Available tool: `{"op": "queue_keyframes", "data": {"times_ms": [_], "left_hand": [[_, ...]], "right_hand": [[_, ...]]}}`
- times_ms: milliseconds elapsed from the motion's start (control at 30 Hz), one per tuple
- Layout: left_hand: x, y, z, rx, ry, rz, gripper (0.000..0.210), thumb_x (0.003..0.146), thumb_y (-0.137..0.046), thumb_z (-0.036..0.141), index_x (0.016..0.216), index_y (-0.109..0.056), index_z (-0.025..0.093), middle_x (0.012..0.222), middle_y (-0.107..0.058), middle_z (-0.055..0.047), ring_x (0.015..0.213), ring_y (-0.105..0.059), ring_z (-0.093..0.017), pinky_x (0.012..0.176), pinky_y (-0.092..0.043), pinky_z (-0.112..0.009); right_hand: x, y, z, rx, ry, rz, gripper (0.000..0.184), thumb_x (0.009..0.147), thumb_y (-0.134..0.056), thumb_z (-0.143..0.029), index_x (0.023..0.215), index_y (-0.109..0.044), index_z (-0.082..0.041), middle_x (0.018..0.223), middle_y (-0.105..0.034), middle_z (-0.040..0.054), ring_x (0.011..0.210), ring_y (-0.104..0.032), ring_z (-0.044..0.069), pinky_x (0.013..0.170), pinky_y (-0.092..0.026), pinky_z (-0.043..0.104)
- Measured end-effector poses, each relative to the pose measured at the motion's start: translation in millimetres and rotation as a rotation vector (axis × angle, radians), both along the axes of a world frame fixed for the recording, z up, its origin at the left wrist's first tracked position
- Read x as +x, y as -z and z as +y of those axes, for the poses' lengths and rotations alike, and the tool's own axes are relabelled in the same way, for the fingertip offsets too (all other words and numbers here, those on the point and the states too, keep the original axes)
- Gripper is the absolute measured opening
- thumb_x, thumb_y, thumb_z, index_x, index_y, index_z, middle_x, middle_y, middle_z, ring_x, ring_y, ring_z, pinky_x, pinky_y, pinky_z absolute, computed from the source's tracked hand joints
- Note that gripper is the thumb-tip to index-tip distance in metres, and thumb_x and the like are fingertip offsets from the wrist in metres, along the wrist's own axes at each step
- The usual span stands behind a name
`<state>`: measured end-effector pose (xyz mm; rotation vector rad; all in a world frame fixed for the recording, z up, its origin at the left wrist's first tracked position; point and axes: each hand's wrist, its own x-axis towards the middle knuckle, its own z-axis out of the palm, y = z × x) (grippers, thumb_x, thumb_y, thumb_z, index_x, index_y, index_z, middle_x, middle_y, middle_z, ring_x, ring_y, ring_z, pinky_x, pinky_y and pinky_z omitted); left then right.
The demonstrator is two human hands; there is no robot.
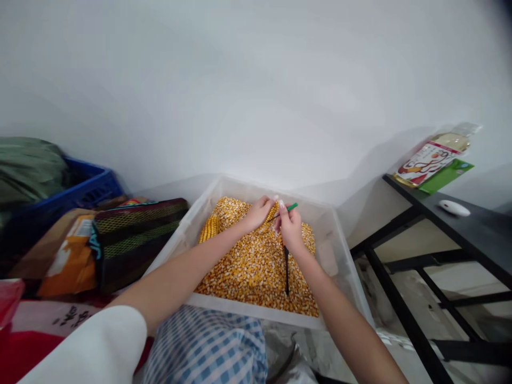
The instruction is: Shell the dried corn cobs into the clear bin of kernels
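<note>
My left hand (259, 212) is closed around a yellow corn cob (270, 215), held just above a heap of loose corn kernels (252, 261). In my right hand (291, 228) is a screwdriver with a green handle (293, 206), its thin shaft pointing left against the cob. Both hands are close together, and fingers cover part of the cob and tool. A thin black strap-like thing (287, 272) runs down from beneath my right wrist over the kernels. Another whole corn cob (209, 228) lies at the left side of the translucent plastic bin (330, 250).
On the left are a blue crate (94, 186), a cardboard box (74, 261) and a dark mesh-striped bag (138, 234). A black metal-framed table (486, 229) stands right, bearing an oil bottle (430, 160) and a white oval object (454, 208). A white wall rises behind the bin.
</note>
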<state>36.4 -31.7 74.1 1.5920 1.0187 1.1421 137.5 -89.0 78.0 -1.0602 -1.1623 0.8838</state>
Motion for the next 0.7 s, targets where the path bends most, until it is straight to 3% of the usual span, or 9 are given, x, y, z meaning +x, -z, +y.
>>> {"op": "queue_keyframes", "data": {"times_ms": [233, 367, 567, 700], "left_hand": [[-0.2, 1.0, -0.1, 0.118, -0.083, 0.042, 0.039, 0.085, -0.038, 0.054, 0.073, -0.049, 0.019, 0.068, -0.054, -0.001, 0.074, -0.053, -0.016, 0.071, -0.040, -0.028], [0.5, -0.8, 0.3, 0.120, 0.008, -0.005, 0.037, 0.084, -0.040, 0.054, 0.076, -0.050, 0.019, 0.066, -0.053, 0.000, 0.071, -0.051, -0.016, 0.069, -0.040, -0.027], [-1.0, -3.7, 6.7, 0.069, -0.041, -0.115, 0.033, 0.085, -0.040, 0.047, 0.073, -0.052, 0.019, 0.074, -0.058, -0.002, 0.077, -0.053, -0.017, 0.076, -0.041, -0.029], [-3.8, -3.9, 9.2, 0.044, -0.037, -0.105, 0.034, 0.085, -0.039, 0.048, 0.073, -0.053, 0.019, 0.074, -0.059, -0.002, 0.078, -0.054, -0.017, 0.077, -0.040, -0.028]], "right_hand": [[6.1, 5.3, 10.1, -0.130, -0.047, 0.220, 0.043, 0.073, -0.056, -0.061, 0.067, -0.047, -0.019, 0.038, -0.047, -0.0079, 0.028, -0.037, 0.006, 0.029, -0.027, 0.018], [7.0, 0.9, 10.8, -0.244, -0.103, 0.262, 0.047, 0.068, -0.059, -0.064, 0.064, -0.046, -0.019, 0.035, -0.044, -0.0083, 0.025, -0.033, 0.005, 0.028, -0.025, 0.019], [1.8, -11.8, 1.5, -0.032, 0.054, 0.198, 0.045, 0.073, -0.053, -0.064, 0.066, -0.045, -0.020, 0.037, -0.045, -0.0080, 0.029, -0.037, 0.006, 0.030, -0.027, 0.019], [-3.5, -10.3, -3.6, 0.045, 0.055, 0.078, 0.042, 0.076, -0.050, -0.061, 0.070, -0.046, -0.020, 0.042, -0.049, -0.0075, 0.032, -0.040, 0.006, 0.033, -0.032, 0.019]]}}
